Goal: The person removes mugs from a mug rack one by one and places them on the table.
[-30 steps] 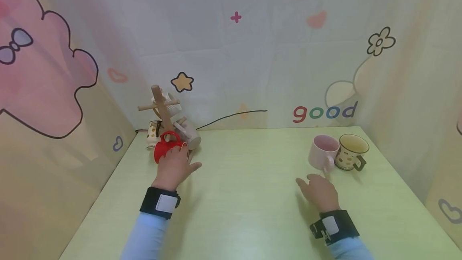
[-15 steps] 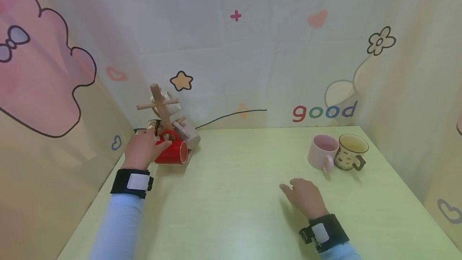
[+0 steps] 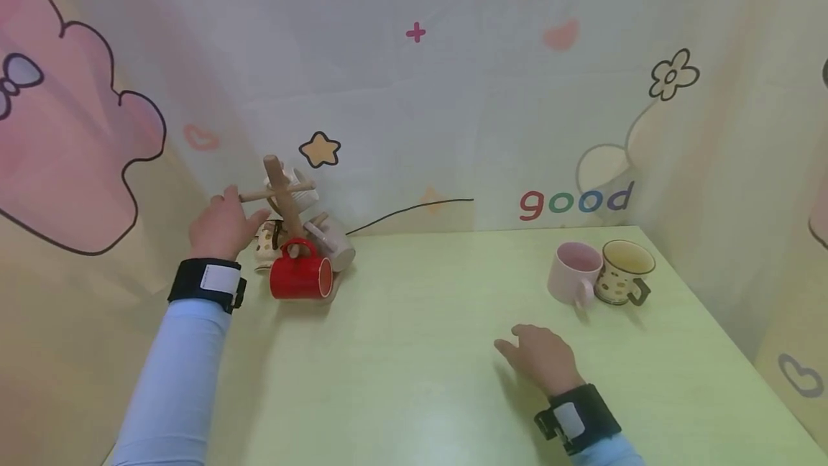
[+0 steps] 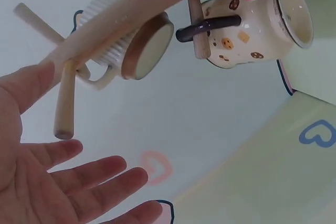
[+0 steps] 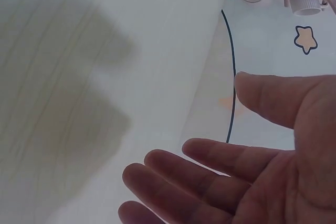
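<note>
Pale printed cloth point(image 3: 388, 113) covers the walls. Below it, a light green bench point(image 3: 388, 358), faintly glossy. Wooden mug stand point(image 3: 279, 182) at the bench's back left. Left hand point(image 3: 223, 225): fingers spread, gripping nothing, beside the stand's upper peg point(image 4: 64, 103); contact cannot be told. Right hand point(image 3: 543, 358): relaxed, unoccupied, above the bench, front right. Red mug point(image 3: 300, 280) hangs sideways, low on the stand. Pink mug point(image 3: 572, 272) and spotted mug point(image 3: 617, 280) stand upright, back right. Smallest noted: printed star point(image 3: 320, 150).
</note>
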Tool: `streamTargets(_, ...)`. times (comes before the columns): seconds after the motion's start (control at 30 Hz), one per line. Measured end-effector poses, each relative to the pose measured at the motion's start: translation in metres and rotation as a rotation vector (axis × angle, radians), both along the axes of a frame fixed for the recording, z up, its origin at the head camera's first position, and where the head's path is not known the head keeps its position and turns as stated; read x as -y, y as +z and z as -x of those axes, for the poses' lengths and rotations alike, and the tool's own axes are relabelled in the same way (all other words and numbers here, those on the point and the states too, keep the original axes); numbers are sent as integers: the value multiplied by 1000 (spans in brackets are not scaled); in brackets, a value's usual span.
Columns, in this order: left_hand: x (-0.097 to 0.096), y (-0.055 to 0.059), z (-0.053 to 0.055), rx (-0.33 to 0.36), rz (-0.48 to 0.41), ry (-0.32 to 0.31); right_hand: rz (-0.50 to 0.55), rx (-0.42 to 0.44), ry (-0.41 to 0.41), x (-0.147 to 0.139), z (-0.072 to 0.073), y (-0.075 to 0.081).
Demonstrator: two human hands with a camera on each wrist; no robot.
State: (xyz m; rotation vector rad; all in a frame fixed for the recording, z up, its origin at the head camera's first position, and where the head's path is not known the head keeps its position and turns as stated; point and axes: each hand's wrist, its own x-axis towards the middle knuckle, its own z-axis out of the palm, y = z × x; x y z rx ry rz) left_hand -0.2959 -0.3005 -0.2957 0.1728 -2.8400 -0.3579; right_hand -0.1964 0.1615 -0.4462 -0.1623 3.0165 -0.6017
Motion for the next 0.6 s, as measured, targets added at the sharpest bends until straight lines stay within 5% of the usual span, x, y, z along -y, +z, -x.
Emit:
streamTargets(0.27, 7, 7, 14, -13, 89, -42, 0, 3, -1, 0, 0, -3)
streamTargets(0.6, -2, 2, 19, -56, 91, 34, 4, 12, -6, -3, 1, -8)
